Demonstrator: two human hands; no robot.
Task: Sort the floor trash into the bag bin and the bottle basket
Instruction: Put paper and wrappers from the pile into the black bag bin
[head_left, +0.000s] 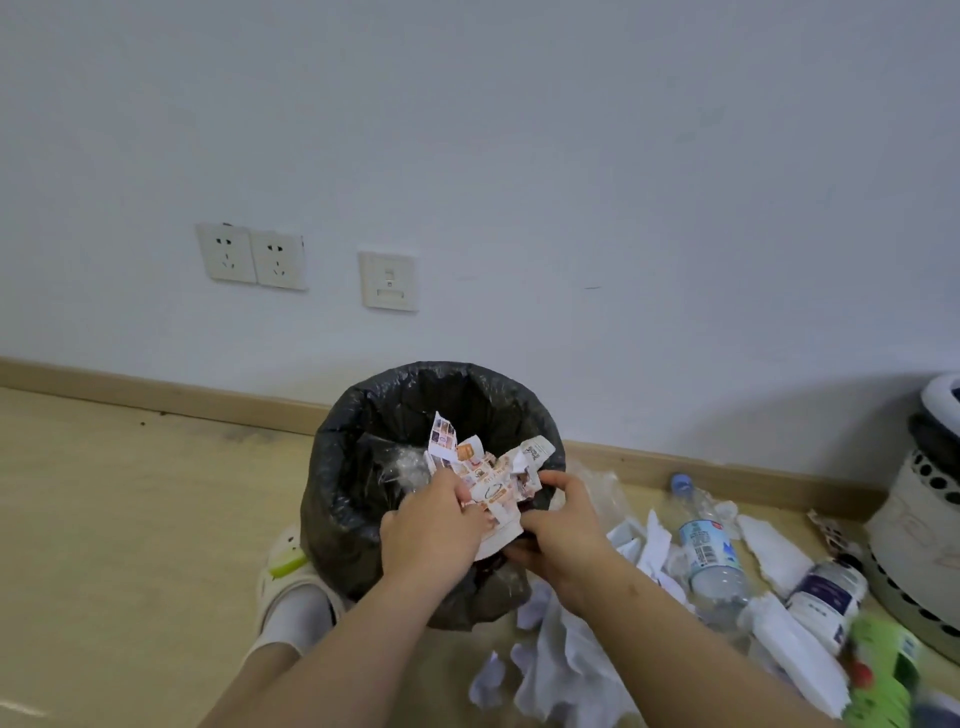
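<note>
Nearest, the left grip (434, 525) and right grip (565, 535) both clutch a crumpled printed wrapper (487, 480) between them, over the mouth of the black-bagged bin (340, 493), a bottle (709, 551) lying right.

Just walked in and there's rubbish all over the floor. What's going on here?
A person is sorting it. The left hand and right hand both grip a crumpled printed paper over the open black-bagged bin, not yet let go. To the right, bottles, white scraps and a green pack lie on the floor near the basket.
</note>
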